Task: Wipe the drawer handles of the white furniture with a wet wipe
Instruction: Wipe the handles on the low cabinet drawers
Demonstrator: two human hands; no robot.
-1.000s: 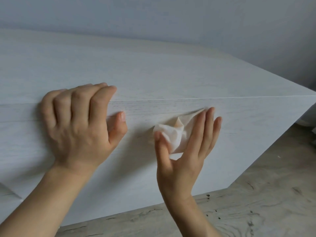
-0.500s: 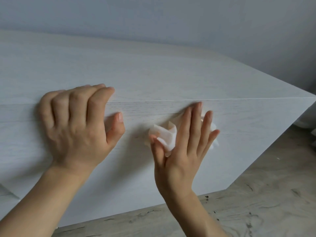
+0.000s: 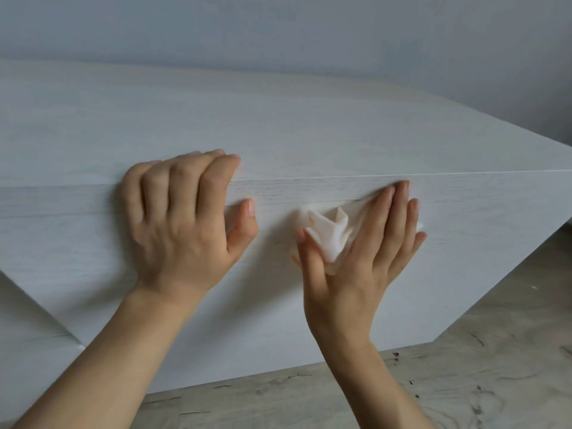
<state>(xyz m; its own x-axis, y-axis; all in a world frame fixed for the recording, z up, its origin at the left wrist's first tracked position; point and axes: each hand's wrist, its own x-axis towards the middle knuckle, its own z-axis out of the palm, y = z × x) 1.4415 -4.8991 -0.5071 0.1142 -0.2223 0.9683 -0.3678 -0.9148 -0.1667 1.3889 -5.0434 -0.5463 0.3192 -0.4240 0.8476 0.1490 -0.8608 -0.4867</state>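
Note:
The white furniture (image 3: 278,125) fills most of the head view, its drawer front (image 3: 464,218) facing me just under the top edge. My right hand (image 3: 365,258) presses a crumpled white wet wipe (image 3: 329,233) flat against the drawer front with straight fingers, the fingertips just under the top edge. My left hand (image 3: 179,221) lies to the left, fingers bent over the top edge, thumb against the front. No separate handle is visible.
A grey wall (image 3: 309,35) rises behind the furniture. Pale wood-grain floor (image 3: 464,382) with dark marks lies below and to the right of the drawer front.
My right hand and the wipe shifted right and slightly up along the drawer front. My left hand stays on the top edge; the view has shifted slightly.

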